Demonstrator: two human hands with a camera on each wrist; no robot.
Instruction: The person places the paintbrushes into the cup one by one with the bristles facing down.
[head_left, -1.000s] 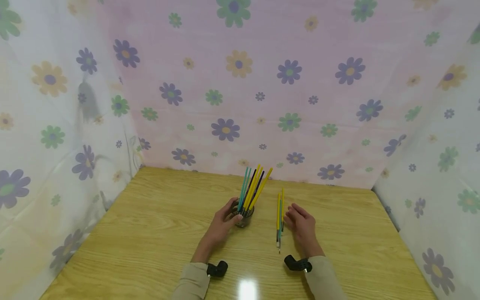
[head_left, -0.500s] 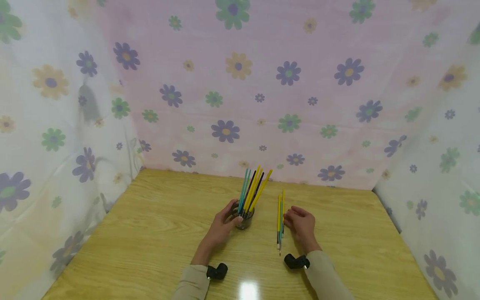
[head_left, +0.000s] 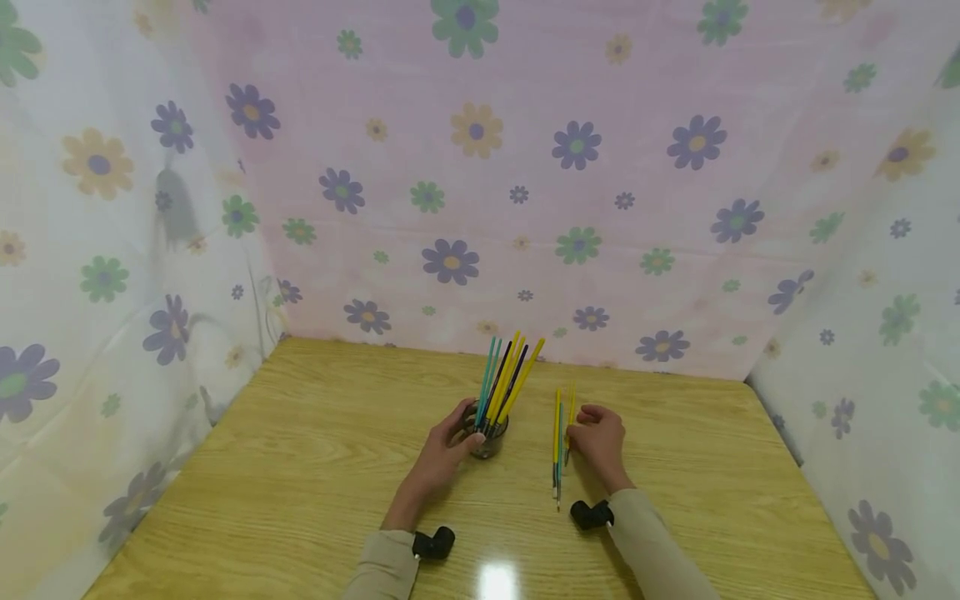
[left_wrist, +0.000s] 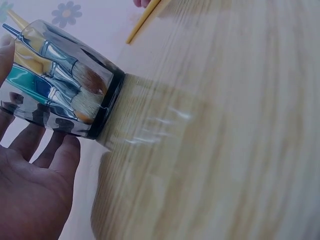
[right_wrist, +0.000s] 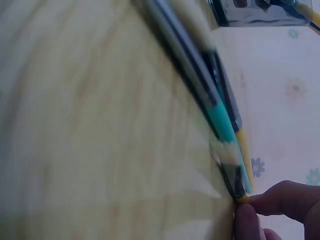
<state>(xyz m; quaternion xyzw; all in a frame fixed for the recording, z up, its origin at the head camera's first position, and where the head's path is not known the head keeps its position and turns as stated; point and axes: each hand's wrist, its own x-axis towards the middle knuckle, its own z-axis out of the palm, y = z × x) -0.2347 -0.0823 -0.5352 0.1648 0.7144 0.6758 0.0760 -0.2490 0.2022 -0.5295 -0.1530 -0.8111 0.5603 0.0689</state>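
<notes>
My left hand holds a clear glass around its side, fingers curled behind it and the thumb at the front. Several paintbrushes with teal, yellow and dark handles stand in it, bristles down, as the left wrist view shows through the glass wall. To the right, my right hand pinches a yellow paintbrush between thumb and forefinger, near its ferrule. Just left of that lie a second yellow paintbrush and a teal paintbrush, side by side on the table.
The wood-grain table reaches back to a flowered cloth. More of this cloth hangs along the left and right sides. A bright light reflection shows at the front of the tabletop.
The right thumb and fingers have closed on the right-hand yellow paintbrush, whose top has shifted slightly to the right, away from the other two. The left hand and glass have stayed in place.
</notes>
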